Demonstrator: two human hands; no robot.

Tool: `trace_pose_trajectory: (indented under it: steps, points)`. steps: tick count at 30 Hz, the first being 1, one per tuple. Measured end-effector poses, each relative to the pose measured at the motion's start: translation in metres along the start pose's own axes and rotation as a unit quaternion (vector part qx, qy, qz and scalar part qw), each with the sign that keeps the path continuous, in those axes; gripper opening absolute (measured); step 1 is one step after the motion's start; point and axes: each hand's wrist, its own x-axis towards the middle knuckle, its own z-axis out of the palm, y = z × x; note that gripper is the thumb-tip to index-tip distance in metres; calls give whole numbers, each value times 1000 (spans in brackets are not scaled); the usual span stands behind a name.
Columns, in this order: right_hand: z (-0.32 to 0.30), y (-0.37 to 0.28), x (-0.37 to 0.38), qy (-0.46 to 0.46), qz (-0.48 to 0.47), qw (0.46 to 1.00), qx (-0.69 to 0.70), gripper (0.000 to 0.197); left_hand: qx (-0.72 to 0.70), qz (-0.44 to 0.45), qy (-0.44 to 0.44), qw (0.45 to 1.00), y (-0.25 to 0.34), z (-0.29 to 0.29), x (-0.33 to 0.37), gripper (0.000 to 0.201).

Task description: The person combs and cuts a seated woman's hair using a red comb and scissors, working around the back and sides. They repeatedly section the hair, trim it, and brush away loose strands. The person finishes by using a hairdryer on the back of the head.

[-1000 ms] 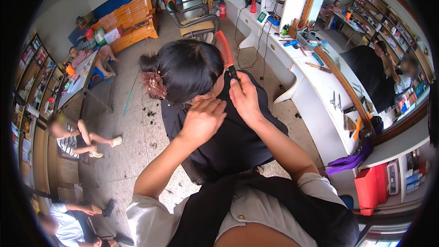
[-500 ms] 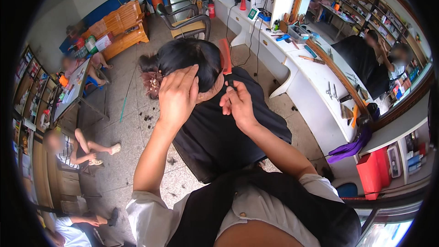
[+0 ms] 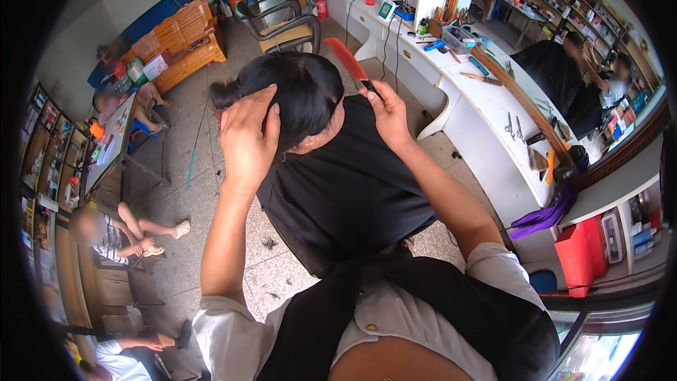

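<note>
Before me sits a person with dark hair (image 3: 300, 88), draped in a black cape (image 3: 345, 183). My left hand (image 3: 248, 137) lies with fingers stretched out against the near left side of the hair. To the right of the head, my right hand (image 3: 390, 116) pinches the black handle of a red comb (image 3: 346, 59). The comb slants up and to the left, apart from the hair. A hair bun (image 3: 224, 93) sticks out on the head's left side; my left hand partly hides the hair below it.
A white counter (image 3: 451, 95) with scissors (image 3: 513, 127) and other tools runs along the right, under a large mirror (image 3: 564, 63). Ahead stands an armchair (image 3: 285, 32), with a wooden bench (image 3: 183, 49) farther left. Another person (image 3: 116, 236) sits at the left.
My right hand has moved right and up with the comb, away from the face; the comb now tilts left. My left hand has slid a little left along the hair.
</note>
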Motion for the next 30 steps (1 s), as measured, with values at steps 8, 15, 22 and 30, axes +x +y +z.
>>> trace_pose_trajectory:
  steps: [8,15,22,30]
  points:
    - [-12,22,22,-107,-159,934,-301,20,41,-12,-22,999,-6,-9,-4,24]
    - [-18,26,6,-133,-237,901,-338,18,48,-13,-22,999,-7,-11,-3,25]
    - [-36,24,-15,-189,-289,846,-406,29,34,5,-18,999,-4,-4,6,25]
    - [-30,-25,-3,67,-111,961,-245,21,38,-3,-13,999,-8,8,22,28]
